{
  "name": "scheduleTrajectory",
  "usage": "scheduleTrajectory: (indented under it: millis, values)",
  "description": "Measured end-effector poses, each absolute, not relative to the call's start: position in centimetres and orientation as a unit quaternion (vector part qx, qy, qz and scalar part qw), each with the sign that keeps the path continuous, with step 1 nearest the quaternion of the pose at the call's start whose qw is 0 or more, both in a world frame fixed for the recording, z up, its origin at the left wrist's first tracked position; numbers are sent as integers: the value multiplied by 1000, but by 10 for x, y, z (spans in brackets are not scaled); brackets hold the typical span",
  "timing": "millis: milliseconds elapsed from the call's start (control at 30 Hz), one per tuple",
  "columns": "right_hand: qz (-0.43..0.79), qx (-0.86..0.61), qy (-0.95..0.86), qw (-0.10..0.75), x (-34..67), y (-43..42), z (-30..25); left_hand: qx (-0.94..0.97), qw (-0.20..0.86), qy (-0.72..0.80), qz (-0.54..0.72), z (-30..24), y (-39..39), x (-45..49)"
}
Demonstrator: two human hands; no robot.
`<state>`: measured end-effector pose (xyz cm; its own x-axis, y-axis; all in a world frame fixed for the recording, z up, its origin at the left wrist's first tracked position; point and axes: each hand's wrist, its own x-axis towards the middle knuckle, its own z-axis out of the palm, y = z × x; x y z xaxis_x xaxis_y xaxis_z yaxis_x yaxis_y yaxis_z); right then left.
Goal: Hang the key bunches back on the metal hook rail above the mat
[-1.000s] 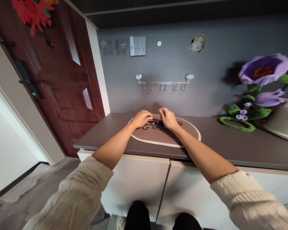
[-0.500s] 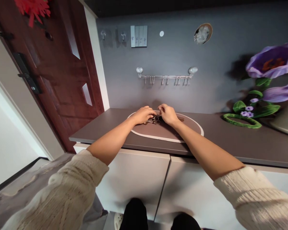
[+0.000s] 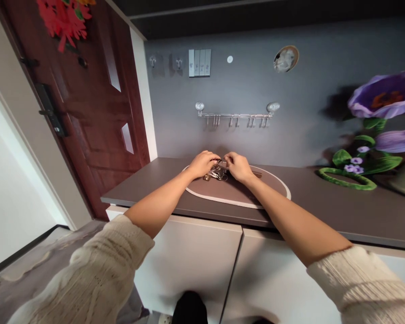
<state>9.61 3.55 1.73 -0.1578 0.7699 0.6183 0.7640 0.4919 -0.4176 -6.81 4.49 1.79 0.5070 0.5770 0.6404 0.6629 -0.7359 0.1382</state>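
Note:
A bunch of metal keys and rings lies on an oval brown mat with a pale border. My left hand comes in from the left, its fingers bent over the bunch and closed on its upper part. On the other side my right hand is closed in a pinch, fingertips close to the left ones. What sits between the right fingertips is too small to make out. A thin brown flat item shows on the mat behind my right wrist.
A clear hook rail is fixed to the grey wall behind the dark countertop. Purple fabric flowers with a green looped base stand at the right. A dark red door is on the left. White cabinet doors lie below.
The view has tilted up slightly, so everything sits lower. My hands stay at the bunch of keys, and more of it shows between them.

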Motion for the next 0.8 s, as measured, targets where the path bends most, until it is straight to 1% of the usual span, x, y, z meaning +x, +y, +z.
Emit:
scheduleTrajectory:
  millis: [267,433,600,733,800]
  values:
    - [41,-452,-789,414,90,27,21,-814,60,-385,-432,21,43,-69]
    - [67,-435,-792,422,87,21,23,-806,81,-377,-450,22,42,-69]
    - [149,-433,-760,460,88,23,22,-807,113,-361,-453,21,42,-69]
    - [218,-407,-724,512,88,28,20,-801,138,-361,-458,22,41,-70]
    - [234,-396,-709,536,88,31,20,-801,147,-360,-455,22,40,-70]
